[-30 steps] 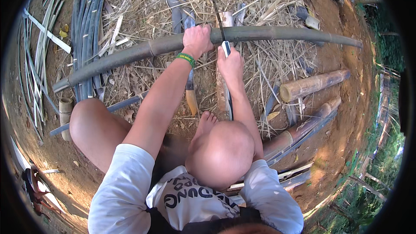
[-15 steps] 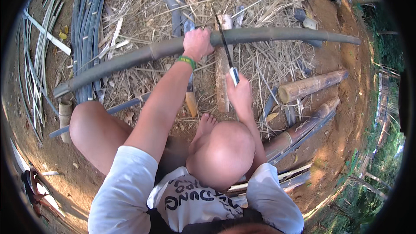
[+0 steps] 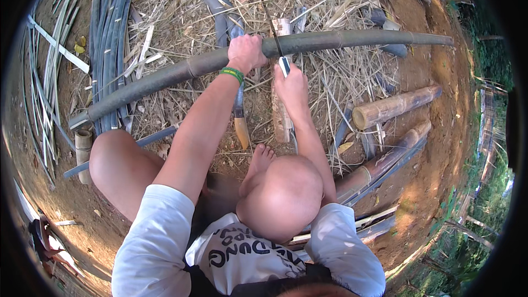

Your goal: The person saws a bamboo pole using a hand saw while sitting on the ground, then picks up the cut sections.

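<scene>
Bare earth (image 3: 421,170) strewn with pale shavings (image 3: 179,11) lies beneath a long green bamboo pole (image 3: 176,73), which bows from 9 o'clock through 12 to 2. At 12 o'clock the left hand (image 3: 246,52) has its fingers clasped over the pole; just beside it, the right hand (image 3: 292,85) has its fingers wrapped round the handle of a saw (image 3: 274,30), whose blade crosses the pole. Dark strips (image 3: 113,44) lie at 10 o'clock, a cut bamboo section (image 3: 399,107) at 3.

We see brown earth (image 3: 428,168) | pale dry litter (image 3: 184,19) across it | green foliage (image 3: 498,228) at right | dappled sunlight (image 3: 410,206), lower right
</scene>
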